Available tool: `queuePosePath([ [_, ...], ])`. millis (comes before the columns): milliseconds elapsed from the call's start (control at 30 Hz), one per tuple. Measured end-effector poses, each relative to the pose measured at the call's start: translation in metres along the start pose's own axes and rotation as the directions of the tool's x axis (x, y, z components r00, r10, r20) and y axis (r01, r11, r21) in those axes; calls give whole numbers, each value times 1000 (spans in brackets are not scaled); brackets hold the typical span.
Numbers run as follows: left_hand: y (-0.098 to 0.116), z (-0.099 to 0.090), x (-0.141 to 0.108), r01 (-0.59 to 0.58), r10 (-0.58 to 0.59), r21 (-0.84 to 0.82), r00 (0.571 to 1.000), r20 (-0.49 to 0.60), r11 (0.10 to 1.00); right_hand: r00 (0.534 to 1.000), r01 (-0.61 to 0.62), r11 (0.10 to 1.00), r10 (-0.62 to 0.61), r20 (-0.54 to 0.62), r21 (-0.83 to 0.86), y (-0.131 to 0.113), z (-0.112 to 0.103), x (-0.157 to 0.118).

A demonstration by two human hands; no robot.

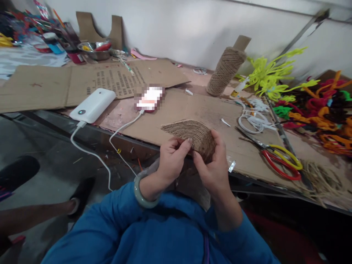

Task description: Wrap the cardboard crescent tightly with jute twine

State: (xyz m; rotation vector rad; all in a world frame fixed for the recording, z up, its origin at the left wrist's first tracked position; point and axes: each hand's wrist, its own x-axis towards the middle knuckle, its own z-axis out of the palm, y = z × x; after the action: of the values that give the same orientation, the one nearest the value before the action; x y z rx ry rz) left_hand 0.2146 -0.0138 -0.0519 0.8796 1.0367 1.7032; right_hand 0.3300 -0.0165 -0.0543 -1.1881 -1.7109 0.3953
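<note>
White wall (170,33) fills the top of the frame, and a table (117,119) runs below it. Near the middle, just off the front edge of the table, two hands hold a leaf (196,130) made of brown string rows. The left hand (172,159) is mostly closed, its thumb and finger pinching the low edge. The right hand (216,167) is curled half open around the round end, with the thumb in front. Held from both sides like this, the leaf likely stays flat and does not bend, and its pointed end sticks out free to the left.

Flat card (176,102) lies on the table, maybe to keep it clean. The string roll (227,69) stands tilted at the upper right. The scissors (280,161) lie at the right with red and yellow handles toward the person, perhaps so they are easy to grab. A phone (150,99) and a white power bank (95,104) sit left of the middle, each with a white cord plugged in, maybe for charging.

Dark printed writing runs over the box card (110,79) at the upper left, but it is too small to read. The phone screen is blurred out. No brand can be read.
</note>
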Motion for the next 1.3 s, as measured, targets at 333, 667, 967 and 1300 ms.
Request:
queuePosePath([
  [333,8,-5,1,31,-33,-51,999,-36,998,936,-352,779,281,212,519,6,-11,-15],
  [667,9,0,2,160,-171,-174,984,-52,972,804,-593,553,451,388,585,-7,-19,-36],
  [967,8,-10,-4,297,-289,-173,955,68,939,822,-566,596,467,327,569,12,-25,-32],
  [1300,11,-24,-7,285,-282,-154,958,43,946,822,-567,616,459,337,546,14,-22,-34],
])
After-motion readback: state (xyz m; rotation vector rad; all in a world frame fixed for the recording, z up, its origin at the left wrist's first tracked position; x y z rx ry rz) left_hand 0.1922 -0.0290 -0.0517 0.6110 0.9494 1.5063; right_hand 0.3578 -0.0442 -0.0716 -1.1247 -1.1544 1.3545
